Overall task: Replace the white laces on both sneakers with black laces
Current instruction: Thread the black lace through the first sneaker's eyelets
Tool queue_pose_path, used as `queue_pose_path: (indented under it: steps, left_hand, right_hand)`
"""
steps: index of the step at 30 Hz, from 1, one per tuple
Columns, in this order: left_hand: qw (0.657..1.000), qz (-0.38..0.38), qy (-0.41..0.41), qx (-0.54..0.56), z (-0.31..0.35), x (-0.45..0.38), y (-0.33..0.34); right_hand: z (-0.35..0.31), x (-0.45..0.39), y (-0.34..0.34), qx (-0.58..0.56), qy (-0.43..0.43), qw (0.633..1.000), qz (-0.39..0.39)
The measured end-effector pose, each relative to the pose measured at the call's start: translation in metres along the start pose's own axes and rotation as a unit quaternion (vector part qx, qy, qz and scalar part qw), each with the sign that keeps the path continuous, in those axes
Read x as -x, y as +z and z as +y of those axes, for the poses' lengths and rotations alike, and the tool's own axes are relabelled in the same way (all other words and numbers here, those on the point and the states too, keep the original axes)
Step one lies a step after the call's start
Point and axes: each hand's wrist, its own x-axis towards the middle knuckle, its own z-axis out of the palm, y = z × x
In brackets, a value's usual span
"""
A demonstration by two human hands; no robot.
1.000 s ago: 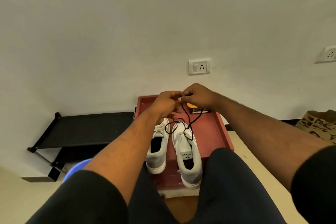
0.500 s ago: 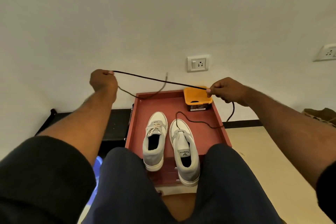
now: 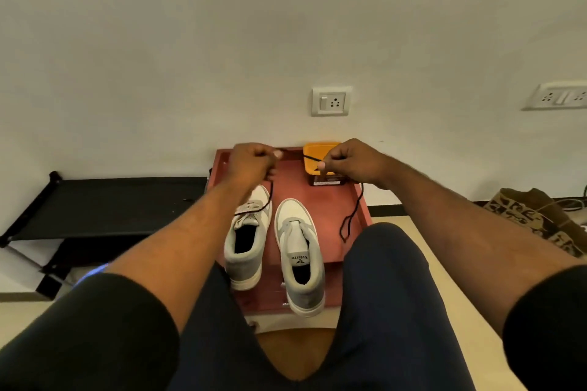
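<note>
Two white-and-grey sneakers stand side by side on a red tray (image 3: pixel 330 209). The left sneaker (image 3: pixel 246 241) has its white lace tied. The right sneaker (image 3: pixel 300 259) shows no lace. My left hand (image 3: pixel 251 162) and my right hand (image 3: pixel 347 159) hover over the tray's far end, each pinching one black lace (image 3: pixel 352 214). A short stretch runs between the two hands. One loose end hangs from the left hand over the left sneaker's toe. The other drops from the right hand to the tray's right side.
An orange-lidded box (image 3: pixel 319 165) sits at the tray's far right corner, partly behind my right hand. A black low rack (image 3: pixel 104 203) stands to the left by the wall. A patterned bag (image 3: pixel 540 219) lies on the right. My knees flank the tray's near edge.
My hands, spread wide with the black lace stretched half a second ago, have come back together over the tray's far end. The lace's loose ends now hang lower.
</note>
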Motion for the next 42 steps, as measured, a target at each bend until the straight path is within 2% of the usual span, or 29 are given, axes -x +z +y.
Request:
queue_pose_path:
  steps: [2, 3, 4, 5, 6, 8, 9, 10, 12, 15, 17, 20, 22, 24, 26, 28, 30, 33, 36, 39, 42]
  left_hand:
    - [0.984, 0.168, -0.036, 0.054, 0.000, -0.023, -0.027]
    - [0.972, 0.221, -0.050, 0.056, -0.002, -0.030, -0.039]
    - [0.971, 0.230, -0.059, 0.029, -0.002, -0.033, -0.046]
    - [0.980, 0.193, -0.052, -0.014, -0.002, -0.030, -0.044]
    - [0.991, 0.123, -0.027, -0.048, -0.003, -0.027, -0.037]
    - [0.995, -0.054, 0.026, -0.074, -0.004, -0.007, -0.010]
    - [0.989, -0.130, 0.025, -0.071, -0.006, 0.003, 0.003]
    - [0.982, -0.180, 0.013, -0.063, -0.009, 0.009, 0.014]
    - [0.979, -0.201, -0.011, -0.044, -0.017, 0.013, 0.023]
    - [0.995, -0.099, 0.012, -0.022, -0.030, 0.002, 0.014]
    - [0.998, 0.027, 0.035, -0.034, -0.035, -0.009, 0.001]
    - [0.979, 0.196, 0.020, -0.054, -0.055, -0.034, -0.037]
    - [0.963, 0.244, 0.000, -0.115, -0.075, -0.048, -0.069]
    - [0.953, 0.257, -0.045, -0.155, -0.096, -0.058, -0.093]
    - [0.962, 0.201, -0.079, -0.165, -0.105, -0.058, -0.092]
    - [0.964, 0.139, -0.071, -0.216, -0.106, -0.051, -0.072]
    - [0.947, 0.110, -0.004, -0.303, -0.106, -0.034, -0.042]
    - [0.943, 0.056, 0.139, -0.298, -0.114, 0.003, 0.008]
    - [0.895, -0.055, 0.224, -0.383, -0.137, 0.020, 0.042]
    - [0.884, -0.112, 0.154, -0.427, -0.147, 0.013, 0.048]
    - [0.892, -0.105, 0.084, -0.431, -0.147, 0.009, 0.051]
  right_hand:
    - [0.018, 0.008, -0.010, -0.015, 0.019, 0.999, 0.031]
    - [0.025, 0.010, -0.013, -0.026, 0.026, 0.998, 0.049]
    - [0.030, 0.010, -0.012, -0.037, 0.027, 0.997, 0.064]
    - [0.030, 0.009, -0.009, -0.046, 0.017, 0.996, 0.075]
    - [0.027, 0.004, -0.003, -0.046, 0.003, 0.996, 0.076]
    - [0.020, -0.007, 0.013, -0.043, -0.029, 0.997, 0.056]
    - [0.018, -0.013, 0.021, -0.044, -0.029, 0.998, 0.043]
    - [0.017, -0.018, 0.026, -0.048, -0.028, 0.998, 0.033]
    - [0.019, -0.023, 0.036, -0.061, -0.030, 0.998, 0.019]
    - [0.028, -0.024, 0.044, -0.077, -0.020, 0.997, -0.004]
    - [0.041, -0.020, 0.044, -0.065, 0.003, 0.998, -0.014]
    - [0.064, -0.011, 0.036, -0.026, 0.044, 0.999, -0.006]
    - [0.078, -0.004, 0.026, 0.004, 0.069, 0.998, -0.006]
    - [0.084, 0.000, 0.017, 0.029, 0.096, 0.995, -0.014]
    - [0.084, 0.001, 0.014, 0.030, 0.113, 0.993, -0.015]
    - [0.081, -0.003, 0.021, 0.015, 0.124, 0.992, -0.007]
    - [0.080, -0.012, 0.035, 0.014, 0.144, 0.989, -0.007]
    - [0.088, -0.024, 0.064, 0.045, 0.170, 0.984, -0.040]
    - [0.097, -0.031, 0.081, 0.041, 0.197, 0.979, -0.025]
    - [0.101, -0.038, 0.093, -0.028, 0.231, 0.972, 0.025]
    - [0.101, -0.046, 0.109, -0.095, 0.261, 0.959, 0.047]
